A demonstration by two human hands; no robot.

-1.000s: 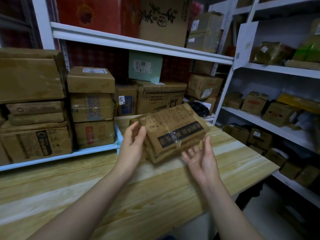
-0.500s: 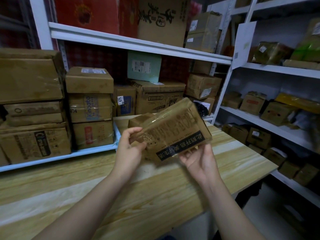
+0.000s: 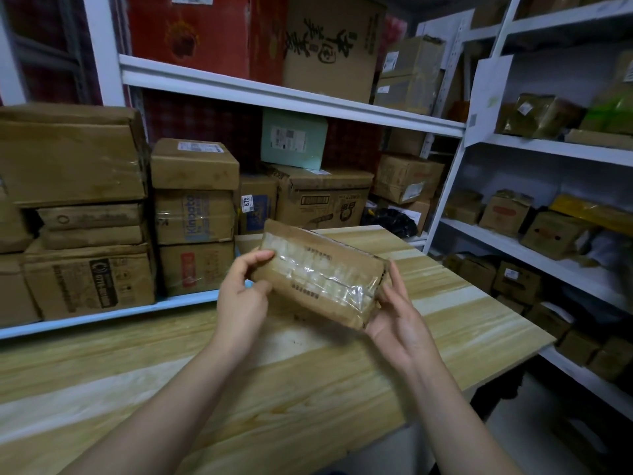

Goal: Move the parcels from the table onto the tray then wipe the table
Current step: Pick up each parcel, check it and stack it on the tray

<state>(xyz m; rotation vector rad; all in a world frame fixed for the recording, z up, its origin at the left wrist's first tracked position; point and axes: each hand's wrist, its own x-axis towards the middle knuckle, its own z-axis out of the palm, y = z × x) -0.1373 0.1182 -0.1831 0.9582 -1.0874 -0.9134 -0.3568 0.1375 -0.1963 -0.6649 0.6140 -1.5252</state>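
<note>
Parcel: a brown cardboard box wrapped in clear tape, held in the air above the wooden table, tilted, with its taped face toward the camera.

Head view, the only one supplied. I read the left hand as closed on the parcel's left end, thumb on the upper edge and fingers curled under it. The right hand cups the lower right corner, palm up, fingers along the right end. Both hands carry the load; neither is free.

The blue tray sits at the table's far left edge and is stacked with boxes up to several layers. No other parcel shows on the bare table surface in this view.

Step in hand, in my judgement: transfer of this parcel to the tray, mid-carry. Wiping is not yet started, and I see no cloth.

The next move calls for a swing to the left and a placement on top of a stack, since little open tray floor is visible. Level the parcel before release.
</note>
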